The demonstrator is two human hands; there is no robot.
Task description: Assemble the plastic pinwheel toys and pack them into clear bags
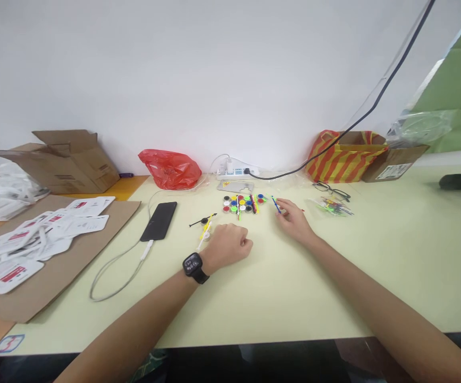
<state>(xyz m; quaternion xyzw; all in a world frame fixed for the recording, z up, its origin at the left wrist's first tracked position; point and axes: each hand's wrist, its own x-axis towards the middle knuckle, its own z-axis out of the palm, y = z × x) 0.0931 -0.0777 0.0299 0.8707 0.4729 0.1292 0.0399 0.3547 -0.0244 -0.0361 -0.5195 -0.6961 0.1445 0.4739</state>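
My right hand (294,221) pinches a thin blue plastic stick (275,204) between thumb and fingers. A small red tip (303,210) shows beyond its knuckles. My left hand (228,246), with a black watch (194,266) on the wrist, is closed in a fist low over the table; its palm side is hidden. Just left of that fist lie yellow and white sticks (205,230), a black stick (196,223) and small round pieces. Between and beyond the hands, several coloured round pieces (234,203) sit in rows, with coloured sticks (253,204) lying across them.
A black phone (159,221) on a white cable lies left. Behind are a red bag (170,169), a power strip (238,172) and a striped bag (342,159). Glasses (332,190) and a clear packet of sticks (332,206) lie right. Cardboard (90,239) bears white packets.
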